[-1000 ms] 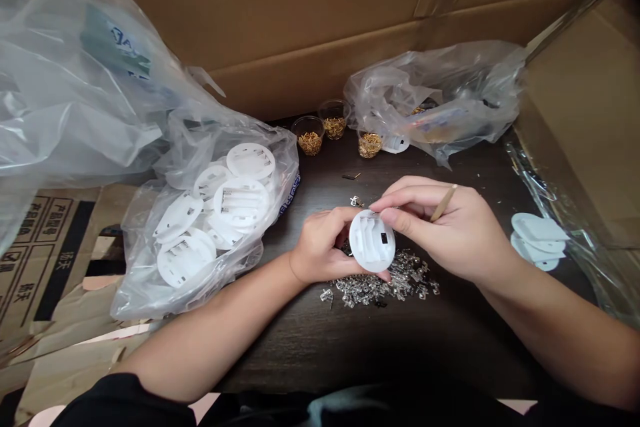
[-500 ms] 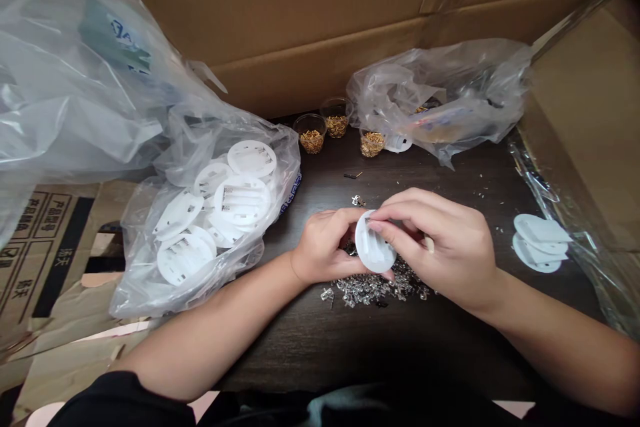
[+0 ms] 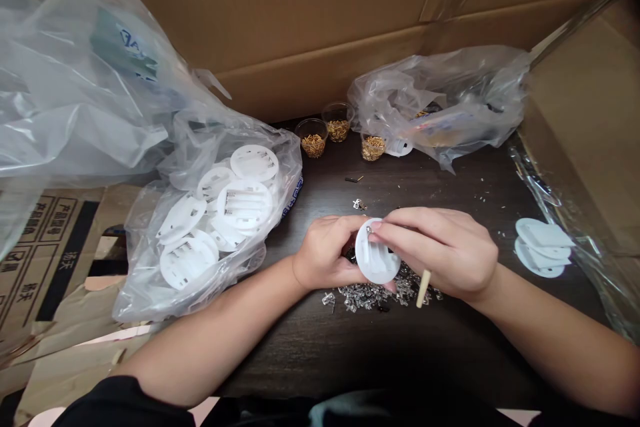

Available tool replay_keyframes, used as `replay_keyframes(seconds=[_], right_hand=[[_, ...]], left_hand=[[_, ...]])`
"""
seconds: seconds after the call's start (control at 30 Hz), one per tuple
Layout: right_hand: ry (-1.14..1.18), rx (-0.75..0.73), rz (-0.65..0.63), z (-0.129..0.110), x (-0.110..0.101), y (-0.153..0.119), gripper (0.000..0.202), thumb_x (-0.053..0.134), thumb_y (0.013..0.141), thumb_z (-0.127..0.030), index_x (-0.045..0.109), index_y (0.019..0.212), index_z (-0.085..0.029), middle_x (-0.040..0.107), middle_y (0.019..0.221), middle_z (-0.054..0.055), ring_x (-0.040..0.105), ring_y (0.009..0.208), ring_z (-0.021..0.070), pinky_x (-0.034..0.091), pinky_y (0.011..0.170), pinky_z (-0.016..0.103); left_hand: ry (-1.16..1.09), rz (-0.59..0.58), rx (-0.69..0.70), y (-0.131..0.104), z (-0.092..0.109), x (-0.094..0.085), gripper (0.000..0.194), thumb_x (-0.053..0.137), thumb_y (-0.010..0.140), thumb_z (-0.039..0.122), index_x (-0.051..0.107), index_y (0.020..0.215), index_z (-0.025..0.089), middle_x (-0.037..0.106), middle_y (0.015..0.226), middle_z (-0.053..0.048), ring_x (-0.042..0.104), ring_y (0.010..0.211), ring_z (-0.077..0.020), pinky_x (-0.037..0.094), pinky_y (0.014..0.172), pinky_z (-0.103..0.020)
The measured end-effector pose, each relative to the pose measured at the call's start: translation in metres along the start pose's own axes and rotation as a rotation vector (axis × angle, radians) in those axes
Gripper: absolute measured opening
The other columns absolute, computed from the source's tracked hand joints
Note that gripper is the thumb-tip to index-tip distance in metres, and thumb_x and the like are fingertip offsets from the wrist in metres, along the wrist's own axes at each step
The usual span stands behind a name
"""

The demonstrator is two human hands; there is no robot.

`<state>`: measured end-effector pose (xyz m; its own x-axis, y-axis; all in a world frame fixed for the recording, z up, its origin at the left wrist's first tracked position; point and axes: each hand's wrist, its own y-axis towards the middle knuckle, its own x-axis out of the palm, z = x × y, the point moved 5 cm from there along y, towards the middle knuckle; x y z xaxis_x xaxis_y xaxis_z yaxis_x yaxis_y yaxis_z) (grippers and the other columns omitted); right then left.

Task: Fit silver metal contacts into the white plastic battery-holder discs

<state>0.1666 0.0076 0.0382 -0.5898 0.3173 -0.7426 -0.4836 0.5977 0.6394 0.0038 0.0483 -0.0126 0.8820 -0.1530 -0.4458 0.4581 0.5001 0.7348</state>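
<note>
My left hand (image 3: pixel 327 251) is closed around the edge of a round white plastic battery holder (image 3: pixel 379 260), tilted up with its slots facing me. At its upper edge, my right hand (image 3: pixel 445 247) pinches a small metal battery contact (image 3: pixel 369 230) against the holder with thumb and forefinger. A thin wooden stick (image 3: pixel 424 288) pokes out below the right hand's curled fingers; its other end is hidden. Under both hands lies a heap of small metal contacts (image 3: pixel 357 297), partly covered by the hands and holder.
An open plastic bag (image 3: pixel 135 267) with several white holders (image 3: pixel 245 205) lies at left. Clear cups (image 3: pixel 313 137) of gold-coloured springs stand at the back beside another bag (image 3: pixel 450 97). Several holders (image 3: pixel 543 247) are stacked at right. Cardboard walls (image 3: pixel 320 20) enclose the back and right.
My right thumb and forefinger have shifted at the holder's upper edge, and the metal contact now shows. The wooden stick has swung down into fuller view. The holder stays in my left hand.
</note>
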Motion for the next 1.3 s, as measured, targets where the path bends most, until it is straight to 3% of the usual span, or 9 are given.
replay_keyframes(seconds=[0.17,0.27,0.53,0.67,0.97,1.3], right_hand=[[0.018,-0.127,-0.072,0.004,-0.002,0.004,0.033,0.062,0.101,-0.048,0.072,0.115,-0.02,0.079,0.098,0.009,0.072,0.075,0.0193,0.055,0.062,0.032],[-0.025,-0.17,-0.11,0.005,-0.003,0.004,0.034,0.058,0.104,-0.043,0.068,0.119,-0.014,0.078,0.099,0.01,0.07,0.073,0.0188,0.051,0.062,0.033],[-0.092,-0.175,-0.21,0.009,-0.009,0.006,0.024,0.057,0.105,-0.029,0.066,0.125,-0.019,0.077,0.1,0.005,0.064,0.069,0.0145,0.041,0.058,0.029],[-0.031,-0.146,-0.199,0.005,-0.01,0.011,0.017,0.059,0.104,-0.025,0.069,0.114,-0.015,0.077,0.098,0.006,0.065,0.069,0.015,0.043,0.058,0.03],[0.12,0.031,-0.259,0.007,-0.003,0.009,0.015,0.061,0.103,-0.03,0.071,0.102,-0.019,0.073,0.105,0.004,0.068,0.076,0.0133,0.046,0.062,0.029],[0.252,0.07,-0.269,0.015,0.0,0.01,0.01,0.066,0.1,-0.023,0.073,0.106,-0.022,0.071,0.104,0.002,0.067,0.076,0.0104,0.048,0.065,0.025]], left_hand=[[-0.044,0.003,-0.012,0.001,0.0,0.0,0.07,0.086,0.071,0.065,0.061,0.118,0.019,0.077,0.082,-0.001,0.074,0.063,-0.0145,0.056,0.059,-0.024],[-0.054,0.015,-0.017,0.004,0.0,-0.001,0.068,0.083,0.072,0.068,0.062,0.112,0.018,0.077,0.081,-0.001,0.072,0.061,-0.0131,0.055,0.057,-0.023],[-0.106,-0.014,-0.047,0.003,-0.001,0.001,0.072,0.085,0.068,0.068,0.063,0.112,0.017,0.075,0.076,0.001,0.07,0.06,-0.0126,0.053,0.056,-0.023],[-0.134,-0.023,-0.077,0.002,-0.004,0.001,0.072,0.087,0.067,0.067,0.064,0.113,0.017,0.072,0.073,0.002,0.066,0.056,-0.011,0.049,0.052,-0.021],[-0.151,-0.029,-0.141,0.001,-0.008,0.002,0.072,0.086,0.066,0.068,0.065,0.113,0.017,0.071,0.074,0.002,0.064,0.057,-0.0107,0.049,0.053,-0.022],[-0.198,-0.054,-0.151,0.001,-0.009,0.003,0.071,0.09,0.063,0.064,0.064,0.11,0.018,0.07,0.074,0.002,0.061,0.056,-0.0098,0.047,0.053,-0.021]])
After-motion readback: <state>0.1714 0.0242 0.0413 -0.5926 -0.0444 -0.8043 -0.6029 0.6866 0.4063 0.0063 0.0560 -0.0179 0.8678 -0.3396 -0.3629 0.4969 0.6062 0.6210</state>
